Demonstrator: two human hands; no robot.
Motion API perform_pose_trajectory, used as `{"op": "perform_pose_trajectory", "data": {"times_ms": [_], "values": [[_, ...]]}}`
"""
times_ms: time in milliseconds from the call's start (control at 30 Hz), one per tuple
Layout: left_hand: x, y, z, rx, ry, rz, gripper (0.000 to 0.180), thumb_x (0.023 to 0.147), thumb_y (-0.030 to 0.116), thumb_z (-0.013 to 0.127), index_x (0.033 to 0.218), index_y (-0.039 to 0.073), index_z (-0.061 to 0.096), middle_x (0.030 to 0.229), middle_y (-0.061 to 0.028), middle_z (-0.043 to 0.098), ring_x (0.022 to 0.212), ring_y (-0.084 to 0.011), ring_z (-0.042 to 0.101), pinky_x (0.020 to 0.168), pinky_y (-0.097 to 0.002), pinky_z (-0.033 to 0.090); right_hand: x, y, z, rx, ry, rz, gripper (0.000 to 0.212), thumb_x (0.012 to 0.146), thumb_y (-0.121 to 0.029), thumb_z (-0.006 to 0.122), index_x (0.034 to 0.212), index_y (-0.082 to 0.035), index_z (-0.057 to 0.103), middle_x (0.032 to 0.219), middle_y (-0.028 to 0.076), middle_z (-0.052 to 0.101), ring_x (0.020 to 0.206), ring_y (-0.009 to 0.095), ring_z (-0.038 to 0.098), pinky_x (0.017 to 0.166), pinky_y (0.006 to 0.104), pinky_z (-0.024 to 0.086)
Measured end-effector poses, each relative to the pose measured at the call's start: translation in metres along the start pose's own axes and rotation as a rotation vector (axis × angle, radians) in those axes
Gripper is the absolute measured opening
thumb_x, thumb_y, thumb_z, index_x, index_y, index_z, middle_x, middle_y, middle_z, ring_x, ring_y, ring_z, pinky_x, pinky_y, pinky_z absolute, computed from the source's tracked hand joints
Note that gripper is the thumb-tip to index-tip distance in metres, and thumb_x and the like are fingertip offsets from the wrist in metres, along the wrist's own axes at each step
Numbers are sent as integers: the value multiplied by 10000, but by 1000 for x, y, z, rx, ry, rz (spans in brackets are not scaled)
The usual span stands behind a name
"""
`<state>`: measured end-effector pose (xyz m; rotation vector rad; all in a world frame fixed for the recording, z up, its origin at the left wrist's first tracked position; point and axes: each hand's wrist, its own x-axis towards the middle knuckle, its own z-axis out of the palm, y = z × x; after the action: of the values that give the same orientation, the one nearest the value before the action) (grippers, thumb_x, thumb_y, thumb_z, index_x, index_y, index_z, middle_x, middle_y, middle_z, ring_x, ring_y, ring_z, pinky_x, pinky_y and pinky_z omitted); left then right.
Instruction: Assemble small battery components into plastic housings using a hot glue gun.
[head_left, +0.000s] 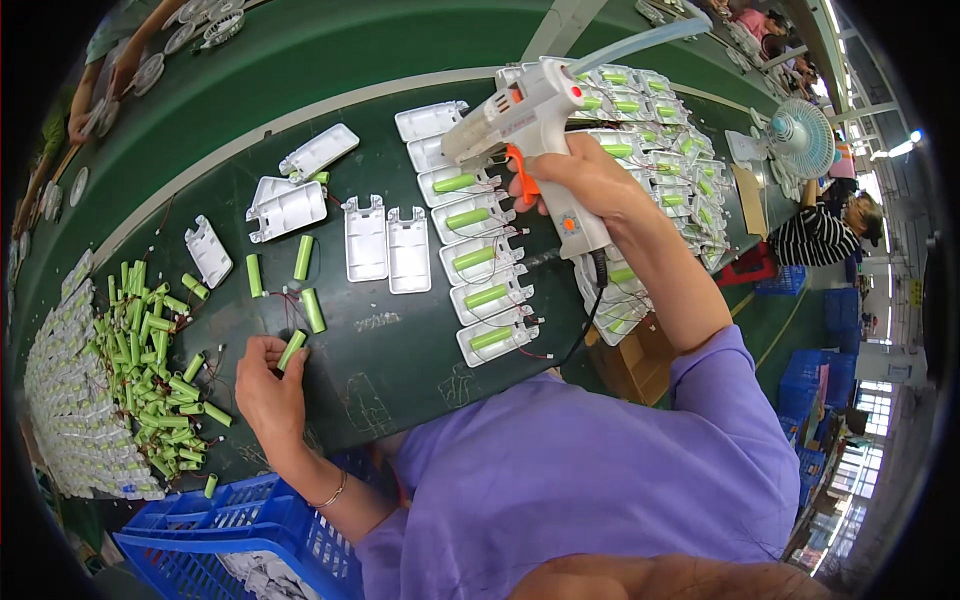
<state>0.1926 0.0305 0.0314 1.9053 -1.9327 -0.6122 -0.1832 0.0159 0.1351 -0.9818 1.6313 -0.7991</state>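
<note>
My right hand [590, 182] is wrapped round the handle of a white glue gun [545, 115] with an orange trigger. Its nozzle points left, over the upper end of a column of white plastic casings [497, 339], several of which hold a green battery cell. In my left hand [270, 393], low over the bench, a green battery cell [291, 350] is pinched between thumb and fingers. Just beyond it lie more loose cells [313, 310] with thin wires. Two white casings [408, 250] without cells stand side by side between my hands.
A heap of green cells [150, 340] and stacked white casings [75, 400] fill the bench's left end. More filled casings [675, 170] lie behind my right arm. A black cord [590, 325] hangs from the gun. A blue crate [240, 525] stands below; a fan [800, 138] and co-workers are beyond.
</note>
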Motion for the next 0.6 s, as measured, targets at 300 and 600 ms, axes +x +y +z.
{"op": "perform_pose_trajectory", "data": {"times_ms": [300, 600], "values": [[12, 16, -20, -1275, 169, -70, 237, 929, 96, 610, 1115, -49, 587, 901, -132, 659, 677, -118, 603, 569, -250, 547, -20, 15, -16, 206, -33, -141, 459, 850, -163, 527, 1227, 96, 492, 1057, 200, 657, 955, 274, 675, 716, 332, 585], [51, 23, -16, -895, 161, -84, 231, 910, 36, 595, 1113, -70, 572, 937, -147, 654, 758, -203, 677, 652, -304, 582, -23, 14, -22, 279, -44, -198, 455, 856, -151, 530, 1219, 122, 497, 1072, 215, 651, 963, 283, 672, 703, 326, 588]]}}
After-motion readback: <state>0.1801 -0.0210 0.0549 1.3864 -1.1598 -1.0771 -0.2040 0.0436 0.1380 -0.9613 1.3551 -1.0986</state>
